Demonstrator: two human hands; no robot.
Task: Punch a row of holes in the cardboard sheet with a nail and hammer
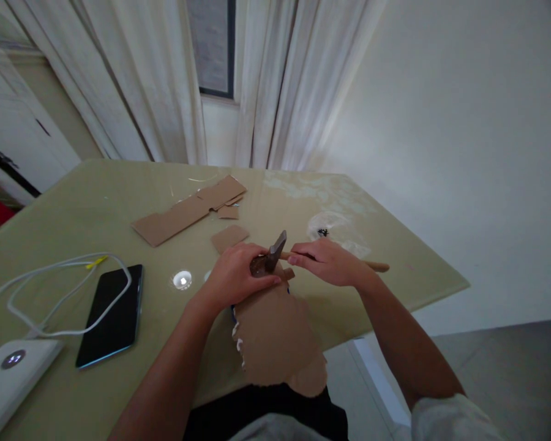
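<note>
My right hand (324, 260) is closed around the wooden handle of a hammer (277, 250). The handle's end sticks out to the right beneath my wrist. The dark metal head stands beside the fingers of my left hand (239, 272). That hand grips the far end of a torn, layered piece of cardboard (275, 343), with its thumb lying across the top. Between thumb and forefinger shows a dark brown, shiny patch (258, 264), whose kind I cannot make out. The cardboard reaches over the table's front edge toward my lap. A strip of blue peeks out under its left side.
A long cardboard strip (188, 211) and smaller cardboard scraps (229, 237) lie farther back. Small black pieces (322, 233) rest on a clear plastic bag (344, 229) to the right. At left are a phone (112, 312), a white cable (68, 334) and a white power bank (18, 380).
</note>
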